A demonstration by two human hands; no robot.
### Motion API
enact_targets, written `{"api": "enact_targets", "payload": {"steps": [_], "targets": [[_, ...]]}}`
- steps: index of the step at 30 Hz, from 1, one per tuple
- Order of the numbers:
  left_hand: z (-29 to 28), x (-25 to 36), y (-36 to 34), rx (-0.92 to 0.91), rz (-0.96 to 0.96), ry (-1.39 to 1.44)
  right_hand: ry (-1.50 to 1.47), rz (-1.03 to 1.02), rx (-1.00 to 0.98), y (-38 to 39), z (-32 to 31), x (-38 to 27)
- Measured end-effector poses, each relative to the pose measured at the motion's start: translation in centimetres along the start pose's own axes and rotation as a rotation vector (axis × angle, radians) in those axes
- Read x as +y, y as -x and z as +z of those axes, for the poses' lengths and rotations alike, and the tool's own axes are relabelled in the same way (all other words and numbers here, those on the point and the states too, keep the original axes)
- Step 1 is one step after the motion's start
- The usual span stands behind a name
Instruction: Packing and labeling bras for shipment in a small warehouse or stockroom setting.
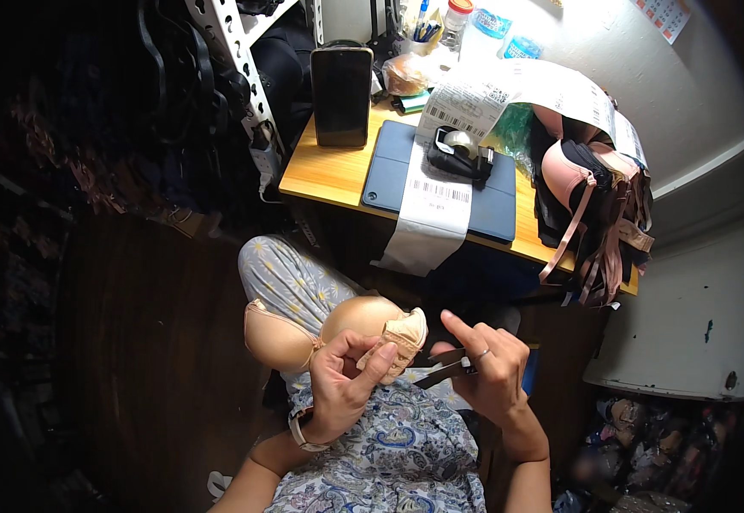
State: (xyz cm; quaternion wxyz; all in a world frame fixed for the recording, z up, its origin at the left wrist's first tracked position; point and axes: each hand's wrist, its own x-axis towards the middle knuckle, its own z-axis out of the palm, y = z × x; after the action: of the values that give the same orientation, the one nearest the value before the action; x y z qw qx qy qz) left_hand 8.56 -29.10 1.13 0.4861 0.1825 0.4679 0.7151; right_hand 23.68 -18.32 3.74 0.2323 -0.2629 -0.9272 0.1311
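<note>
Below the counter's (325,178) front edge, the left hand (346,380) pinches a beige bra (280,337), the right hand's (493,369) fingers wrapped round apparent snips (442,374): likely trimming, the next cut needing steadiness.

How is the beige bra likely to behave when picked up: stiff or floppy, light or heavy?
The beige bra would probably feel light for its size, as it looks like padding and fabric. Its rounded cups look moulded, so they should mostly keep their shape. The fabric end, bunched in the left hand, would likely flop and fold.
</note>
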Motion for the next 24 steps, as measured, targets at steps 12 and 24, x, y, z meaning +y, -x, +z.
{"api": "enact_targets", "payload": {"steps": [12, 24], "targets": [[0.2, 0.4, 0.2, 0.018, 0.035, -0.006, 0.076, 0.015, -0.024, 0.2, -0.7, -1.4], [0.3, 0.3, 0.3, 0.04, 0.026, -0.033, 0.085, 0.05, -0.073, 0.0, -1.2, -1.8]]}}
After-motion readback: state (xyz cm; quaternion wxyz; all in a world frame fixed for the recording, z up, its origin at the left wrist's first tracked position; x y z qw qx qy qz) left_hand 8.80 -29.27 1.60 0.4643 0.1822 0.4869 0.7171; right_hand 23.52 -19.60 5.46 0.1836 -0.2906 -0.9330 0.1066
